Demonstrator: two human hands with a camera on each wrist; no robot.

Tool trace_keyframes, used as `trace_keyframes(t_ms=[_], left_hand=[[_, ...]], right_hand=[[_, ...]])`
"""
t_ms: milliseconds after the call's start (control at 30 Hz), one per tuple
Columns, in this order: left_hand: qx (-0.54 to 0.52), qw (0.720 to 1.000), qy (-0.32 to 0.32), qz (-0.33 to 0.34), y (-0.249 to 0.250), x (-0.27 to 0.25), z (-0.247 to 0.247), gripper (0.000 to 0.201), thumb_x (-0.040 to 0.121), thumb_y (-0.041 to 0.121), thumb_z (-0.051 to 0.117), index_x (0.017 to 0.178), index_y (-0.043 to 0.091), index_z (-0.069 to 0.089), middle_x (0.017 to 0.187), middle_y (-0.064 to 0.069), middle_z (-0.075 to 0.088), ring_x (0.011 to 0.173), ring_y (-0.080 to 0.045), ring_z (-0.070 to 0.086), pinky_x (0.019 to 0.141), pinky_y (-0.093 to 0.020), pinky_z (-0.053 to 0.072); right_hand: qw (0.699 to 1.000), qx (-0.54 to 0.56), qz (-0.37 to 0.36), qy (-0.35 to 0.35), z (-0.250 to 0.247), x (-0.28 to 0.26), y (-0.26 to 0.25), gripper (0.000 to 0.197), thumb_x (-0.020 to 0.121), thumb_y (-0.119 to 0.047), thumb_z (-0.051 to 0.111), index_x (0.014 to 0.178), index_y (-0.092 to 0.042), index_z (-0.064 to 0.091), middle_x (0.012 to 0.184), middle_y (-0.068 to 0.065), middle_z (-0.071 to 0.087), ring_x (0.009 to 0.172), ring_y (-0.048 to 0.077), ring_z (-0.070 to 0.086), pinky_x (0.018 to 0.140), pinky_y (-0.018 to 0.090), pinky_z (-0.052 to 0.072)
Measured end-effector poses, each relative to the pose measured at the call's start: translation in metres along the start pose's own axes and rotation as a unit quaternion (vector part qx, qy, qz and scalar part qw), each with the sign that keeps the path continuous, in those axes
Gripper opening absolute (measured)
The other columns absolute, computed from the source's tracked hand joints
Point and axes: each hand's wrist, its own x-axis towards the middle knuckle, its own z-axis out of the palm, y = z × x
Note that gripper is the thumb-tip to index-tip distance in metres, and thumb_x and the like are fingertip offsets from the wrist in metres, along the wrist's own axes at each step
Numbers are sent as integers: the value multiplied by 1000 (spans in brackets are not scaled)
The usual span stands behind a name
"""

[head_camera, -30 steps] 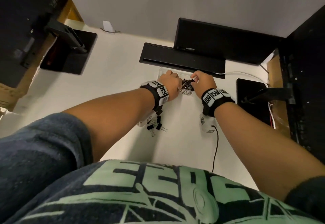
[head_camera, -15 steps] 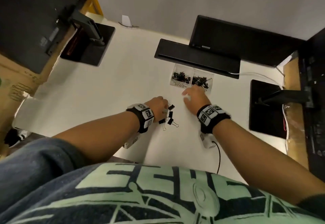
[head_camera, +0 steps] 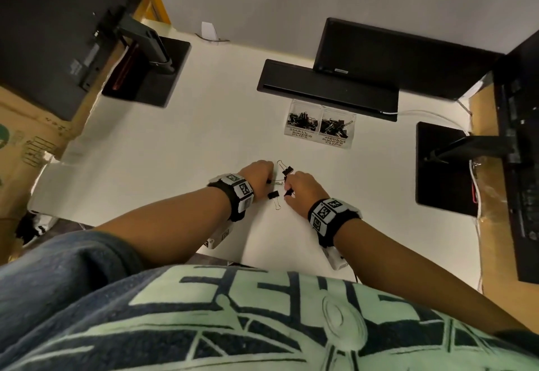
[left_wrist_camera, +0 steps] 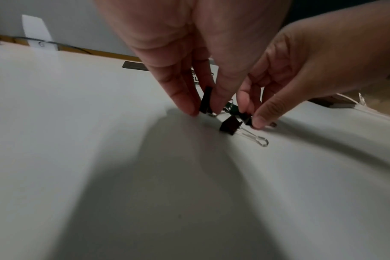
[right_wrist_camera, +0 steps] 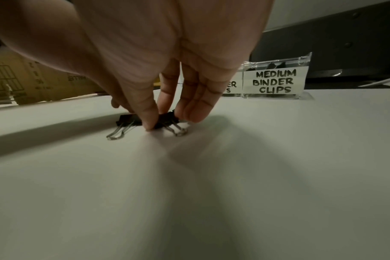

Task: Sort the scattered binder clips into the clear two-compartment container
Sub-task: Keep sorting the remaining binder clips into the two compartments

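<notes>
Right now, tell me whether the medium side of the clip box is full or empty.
Partly full. In the head view the clip box holds a loose pile of black clips in its right-hand half, labelled medium.

black binder clips (head_camera: 273,194), white table (head_camera: 163,149)

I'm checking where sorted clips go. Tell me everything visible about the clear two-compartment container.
The clear two-compartment container looks like transparent plastic. It sits on the white desk just in front of a flat black base. Handwritten white labels read SMALL BINDER CLIPS on the left and MEDIUM BINDER CLIPS on the right. Both compartments hold black clips. Neither hand touches it.
</notes>
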Motion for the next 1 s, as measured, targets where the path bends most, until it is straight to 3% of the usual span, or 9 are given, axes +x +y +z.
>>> trace_keyframes(t_ms=[167,300,433,567,700,767,833,900,1000], left_hand=[[-63,998,19,6,-2,-9,-3,22,93,9,39,114,10,47,87,-10,58,72,-26,52,64,-31,40],[3,1000,-8,19,-4,-9,0,19,94,17,46,103,13,62,105,-9,51,85,-31,59,71,-30,42],[45,998,-33,23,-1,-6,9,21,94,22,48,104,8,60,115,-11,47,80,-31,57,69,-35,46],[72,995,-45,53,4,-7,14,22,90,18,52,109,9,58,120,-9,43,95,-30,60,75,-37,50],[68,993,-51,84,4,-7,19,17,84,4,51,86,15,64,108,-2,46,89,-25,60,74,-38,53],[79,991,-55,92,3,-5,21,19,83,0,50,86,14,63,109,-2,48,89,-27,61,75,-41,55],[97,989,-57,90,3,-3,22,17,86,2,51,97,11,61,114,-6,46,91,-30,60,77,-44,55],[110,988,-56,92,3,-1,24,19,89,6,50,106,9,57,116,-9,45,93,-32,59,78,-43,54],[111,989,-46,91,2,1,26,22,92,10,46,114,5,50,117,-13,46,89,-30,55,76,-40,49]], right_hand=[[999,39,31,12,2,-5,3,31,80,-17,63,110,-9,60,111,11,56,105,27,54,85,34,46],[977,169,112,62,-18,-1,8,27,76,-18,69,102,-12,65,92,0,55,86,16,55,76,26,45],[945,249,155,143,-63,16,22,22,78,-19,70,99,-14,64,98,1,58,90,16,56,80,28,47],[928,235,158,243,-111,43,44,20,80,-18,68,98,-12,65,102,7,66,89,18,61,79,28,51],[937,140,158,278,-127,64,58,16,85,-16,64,101,-13,64,110,12,61,85,16,53,76,25,45],[948,111,155,255,-126,69,60,18,87,-15,62,105,-10,65,116,13,57,90,20,57,81,27,46],[962,87,147,214,-120,71,60,25,88,-14,61,111,-8,65,122,14,56,103,27,60,90,31,46],[970,70,140,187,-114,69,59,28,89,-13,59,116,-7,63,126,13,55,113,28,56,96,31,44],[968,73,119,209,-109,61,48,29,89,-5,52,117,-7,61,130,11,49,123,26,46,101,31,40]])
